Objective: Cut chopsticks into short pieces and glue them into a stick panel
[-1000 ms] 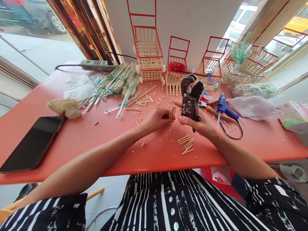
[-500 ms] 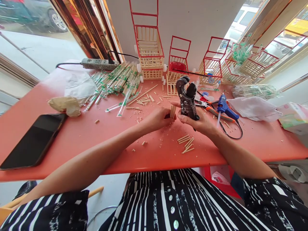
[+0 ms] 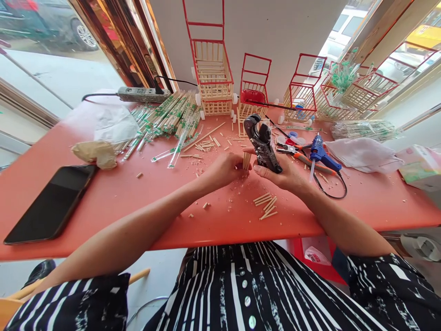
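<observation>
My left hand (image 3: 229, 166) is closed around a small bundle of short wooden sticks (image 3: 246, 161), which stands upright just above the table. Beside it, my right hand (image 3: 287, 172) grips a worn black hand tool (image 3: 263, 142) with a curved, hook-like end pointing up and to the left. The fingertips of my right hand reach to the bundle. Below my hands lie several cut sticks (image 3: 268, 202) on the red table (image 3: 213, 220). Crumbs and short offcuts (image 3: 206, 145) are scattered behind my left hand.
Wrapped chopsticks (image 3: 172, 115) lie at the back left, near a power strip (image 3: 143, 94). A phone (image 3: 51, 202) is at the left. Small stick-built carts (image 3: 215, 69) line the wall. To the right are pliers (image 3: 287, 148), a blue glue gun (image 3: 322, 154) with its cord, and a cloth (image 3: 361, 156).
The black tool has tilted a little to the left in my right hand. My left hand still holds the sticks in nearly the same place. The whole view has shifted slightly.
</observation>
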Demonstrator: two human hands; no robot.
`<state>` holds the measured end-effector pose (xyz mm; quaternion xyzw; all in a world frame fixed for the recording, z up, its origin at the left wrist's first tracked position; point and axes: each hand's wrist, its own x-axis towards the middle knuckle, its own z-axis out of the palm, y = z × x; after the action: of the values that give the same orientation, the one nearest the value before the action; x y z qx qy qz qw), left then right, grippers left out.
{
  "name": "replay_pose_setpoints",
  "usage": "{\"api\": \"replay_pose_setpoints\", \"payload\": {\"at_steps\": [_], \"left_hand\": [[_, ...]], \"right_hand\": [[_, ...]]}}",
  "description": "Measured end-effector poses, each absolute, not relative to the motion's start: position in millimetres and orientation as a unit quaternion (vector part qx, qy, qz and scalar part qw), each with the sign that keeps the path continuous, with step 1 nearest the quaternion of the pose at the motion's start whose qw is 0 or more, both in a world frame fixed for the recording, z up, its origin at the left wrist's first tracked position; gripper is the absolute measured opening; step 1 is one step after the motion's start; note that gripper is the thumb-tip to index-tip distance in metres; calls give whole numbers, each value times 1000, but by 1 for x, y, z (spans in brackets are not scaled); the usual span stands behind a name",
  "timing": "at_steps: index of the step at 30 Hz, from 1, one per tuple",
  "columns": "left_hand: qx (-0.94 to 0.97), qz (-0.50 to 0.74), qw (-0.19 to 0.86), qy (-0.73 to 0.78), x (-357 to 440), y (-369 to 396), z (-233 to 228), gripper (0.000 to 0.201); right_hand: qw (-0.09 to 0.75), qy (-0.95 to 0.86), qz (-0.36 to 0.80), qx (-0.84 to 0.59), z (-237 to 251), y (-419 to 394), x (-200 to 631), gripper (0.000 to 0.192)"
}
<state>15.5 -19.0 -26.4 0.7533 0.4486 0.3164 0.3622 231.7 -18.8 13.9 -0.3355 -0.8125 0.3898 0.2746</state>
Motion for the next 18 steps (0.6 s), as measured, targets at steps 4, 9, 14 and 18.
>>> {"api": "replay_pose_setpoints", "payload": {"at_steps": [4,9,14,18], "left_hand": [[741,321,366,462,19,-21,-30,6],[735,350,368,449,20,-23,-33,7],[706,376,407,442,19,-24,-34,16],[706,374,403,447,18,-24,-32,15]], "right_hand": [[280,-814,383,-335,15,-20,231,34],[275,-816,379,-339,14,-20,230,29],[283,-816,372,-340,11,-19,231,32],[277,-816,374,-342,11,-18,232,33]]}}
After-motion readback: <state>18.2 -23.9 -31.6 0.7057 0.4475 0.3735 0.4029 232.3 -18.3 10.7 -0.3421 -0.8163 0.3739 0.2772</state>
